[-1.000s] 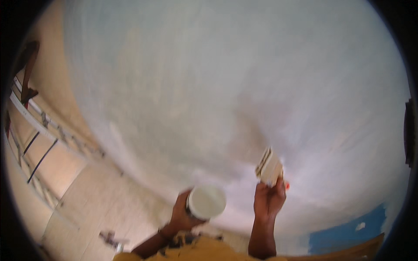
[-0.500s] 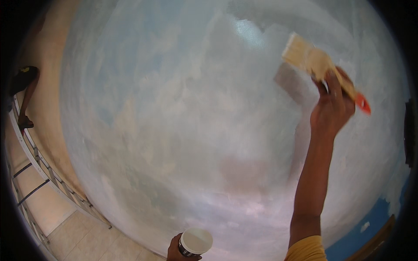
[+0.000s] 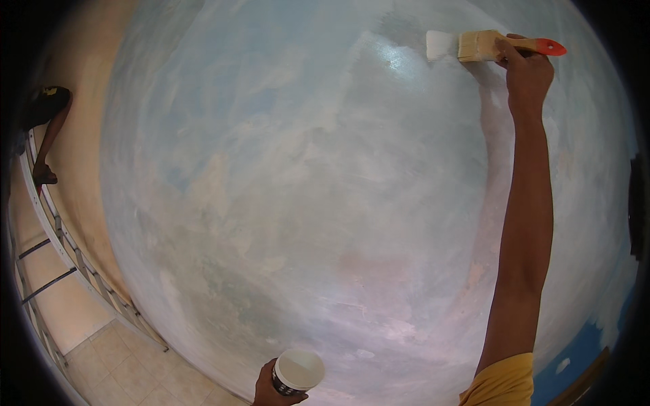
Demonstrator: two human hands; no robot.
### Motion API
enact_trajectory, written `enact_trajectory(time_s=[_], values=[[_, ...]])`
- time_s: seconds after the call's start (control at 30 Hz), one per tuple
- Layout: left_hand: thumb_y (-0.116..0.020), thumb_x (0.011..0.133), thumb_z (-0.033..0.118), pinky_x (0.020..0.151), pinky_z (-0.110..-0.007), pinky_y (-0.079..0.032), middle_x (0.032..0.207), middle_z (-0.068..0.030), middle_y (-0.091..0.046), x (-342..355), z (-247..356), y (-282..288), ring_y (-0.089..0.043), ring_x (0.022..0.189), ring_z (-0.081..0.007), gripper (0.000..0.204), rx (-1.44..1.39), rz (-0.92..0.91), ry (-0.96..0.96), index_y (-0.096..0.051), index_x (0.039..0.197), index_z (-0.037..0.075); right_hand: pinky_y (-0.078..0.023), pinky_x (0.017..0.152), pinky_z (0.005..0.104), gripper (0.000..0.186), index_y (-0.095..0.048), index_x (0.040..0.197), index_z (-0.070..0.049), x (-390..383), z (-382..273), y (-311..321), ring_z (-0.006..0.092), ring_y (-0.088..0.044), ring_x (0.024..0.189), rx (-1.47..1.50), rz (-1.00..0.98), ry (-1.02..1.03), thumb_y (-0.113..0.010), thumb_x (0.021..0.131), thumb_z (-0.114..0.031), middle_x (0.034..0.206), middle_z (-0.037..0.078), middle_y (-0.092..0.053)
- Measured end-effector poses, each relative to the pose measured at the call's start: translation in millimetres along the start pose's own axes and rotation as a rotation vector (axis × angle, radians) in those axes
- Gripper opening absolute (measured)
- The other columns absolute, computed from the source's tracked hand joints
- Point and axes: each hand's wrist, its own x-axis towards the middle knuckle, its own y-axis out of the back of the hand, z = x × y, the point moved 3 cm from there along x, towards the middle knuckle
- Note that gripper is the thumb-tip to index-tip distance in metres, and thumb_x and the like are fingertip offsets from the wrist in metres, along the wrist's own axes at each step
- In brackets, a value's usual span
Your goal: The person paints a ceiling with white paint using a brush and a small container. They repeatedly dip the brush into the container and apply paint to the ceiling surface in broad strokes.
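High on the wall (image 3: 305, 203), the right hand (image 3: 527, 74) clamps a paintbrush (image 3: 474, 46), bristles touching the surface. Long, light, overlapping strokes would probably blend best. Low down, the left hand (image 3: 271, 391) grips a paint cup (image 3: 298, 371).

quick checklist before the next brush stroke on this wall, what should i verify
1. Grip on the paintbrush: right hand is closed round the handle near the orange end: ok.
2. Bristles loaded: tip looks white with paint: ok.
3. Bristles meeting the wall: contact cannot be judged from this view: cannot tell.
4. Paint cup held upright in the left hand: ok.
5. Paint level in the cup: cannot tell.
6. Ladder with a person on it stands far to the left, away from the raised arm: ok.
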Motion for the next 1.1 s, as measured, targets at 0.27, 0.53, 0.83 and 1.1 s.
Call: enact_trajectory(time_s=[0.27,0.53,0.83,1.1], values=[[-0.098,0.057,0.027,0.101,-0.045,-0.05,0.133,-0.0185,-0.057,4,9,11,-0.055,0.124,-0.0301,0.11,-0.097,0.013,0.065,-0.039,0.145,0.001,-0.059,0.087,0.0354,0.035,-0.069,0.112,0.006,-10,-21,-40,0.0244,-0.07,0.094,0.069,-0.35,-0.074,-0.072,0.083,-0.013,0.103,0.018,-0.071],[-0.098,0.057,0.026,0.101,-0.045,-0.05,0.133,-0.0188,-0.057,-4,11,14,-0.056,0.124,-0.0301,0.108,-0.209,0.086,0.135,-0.039,0.145,0.001,-0.058,0.092,0.0363,0.037,-0.068,0.116,0.005,26,0,-1,0.0265,-0.071,0.098,-0.09,-0.154,0.048,-0.07,0.086,-0.017,0.107,0.018,-0.071],[-0.098,0.057,0.025,0.102,-0.044,-0.05,0.134,-0.0186,-0.057,1,-1,16,-0.056,0.124,-0.0301,0.108,-0.028,0.03,0.01,-0.038,0.145,0.001,-0.057,0.085,0.0335,0.031,-0.07,0.112,0.0,23,-6,-1,0.0231,-0.071,0.09,-0.279,-0.168,0.121,-0.068,0.088,-0.02,0.1,0.013,-0.074],[-0.098,0.057,0.027,0.1,-0.045,-0.05,0.134,-0.0187,-0.057,-4,3,1,-0.056,0.124,-0.0303,0.11,-0.149,0.014,0.064,-0.038,0.146,0.001,-0.056,0.086,0.0392,0.032,-0.065,0.122,-0.014,-20,-14,-85,0.0282,-0.07,0.097,-0.959,-0.293,0.707,-0.068,0.09,-0.014,0.108,0.008,-0.071]])
